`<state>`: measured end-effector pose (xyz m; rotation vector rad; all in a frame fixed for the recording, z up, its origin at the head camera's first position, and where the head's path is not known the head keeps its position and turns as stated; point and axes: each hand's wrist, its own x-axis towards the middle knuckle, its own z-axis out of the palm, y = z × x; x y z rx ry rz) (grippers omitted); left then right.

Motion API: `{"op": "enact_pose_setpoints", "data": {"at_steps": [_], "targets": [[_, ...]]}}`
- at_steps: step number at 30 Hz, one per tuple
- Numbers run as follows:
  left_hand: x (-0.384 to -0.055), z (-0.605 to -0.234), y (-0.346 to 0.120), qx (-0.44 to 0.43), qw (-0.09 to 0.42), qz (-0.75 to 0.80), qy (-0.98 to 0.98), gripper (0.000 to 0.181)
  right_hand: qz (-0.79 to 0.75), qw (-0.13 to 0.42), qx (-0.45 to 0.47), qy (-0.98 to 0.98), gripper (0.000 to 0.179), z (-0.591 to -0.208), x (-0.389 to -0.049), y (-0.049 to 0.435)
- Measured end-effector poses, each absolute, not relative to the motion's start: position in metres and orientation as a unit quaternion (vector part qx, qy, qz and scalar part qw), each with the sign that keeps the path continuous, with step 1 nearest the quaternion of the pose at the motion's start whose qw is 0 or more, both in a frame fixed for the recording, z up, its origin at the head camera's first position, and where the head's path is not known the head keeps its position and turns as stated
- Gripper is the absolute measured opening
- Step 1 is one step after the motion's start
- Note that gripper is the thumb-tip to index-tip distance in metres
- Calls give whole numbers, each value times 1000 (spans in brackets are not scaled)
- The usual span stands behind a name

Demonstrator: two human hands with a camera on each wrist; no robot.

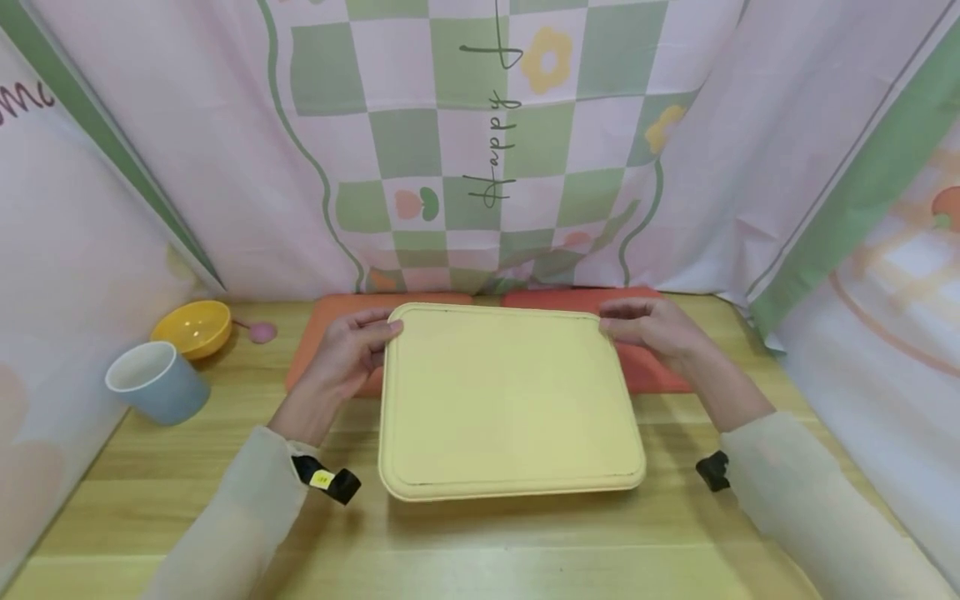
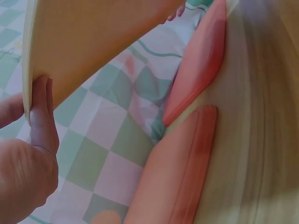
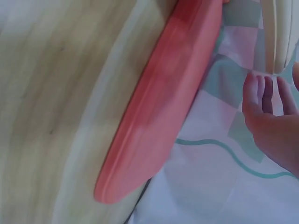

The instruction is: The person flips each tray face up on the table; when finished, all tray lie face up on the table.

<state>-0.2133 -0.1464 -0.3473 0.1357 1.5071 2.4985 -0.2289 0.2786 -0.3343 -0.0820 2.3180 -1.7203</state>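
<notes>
A pale yellow rectangular tray [image 1: 510, 400] is held up above the wooden table, its broad face toward the head camera. At its far left corner my left hand [image 1: 351, 350] pinches the rim, thumb on the near face and fingers behind, as the left wrist view shows on the tray [image 2: 93, 37]. My right hand [image 1: 652, 329] is at the far right corner, its thumb tip at the rim. In the right wrist view that hand's fingers [image 3: 252, 95] are fairly straight, their tips right by the tray's edge [image 3: 275, 42]. An orange-red tray [image 1: 315, 333] and a red tray [image 1: 660, 367] lie behind, partly hidden.
On the left stand a blue cup [image 1: 168, 392] and an orange-yellow bowl [image 1: 197, 327], with a small pink spoon [image 1: 261, 332] beside the bowl. A checked cloth [image 1: 472, 142] hangs at the back of the table [image 1: 480, 567]; printed cloth covers both sides.
</notes>
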Motion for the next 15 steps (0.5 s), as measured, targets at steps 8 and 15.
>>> {"op": "enact_pose_setpoints", "data": {"at_steps": [8, 15], "targets": [[-221, -339, -141, 24, 93, 854, 512, 18, -524, 66, -45, 848, 54, -318, -221, 256], [-227, -338, -135, -2, 83, 861, 502, 15, -500, 43, -78, 862, 51, -310, -210, 233]]}}
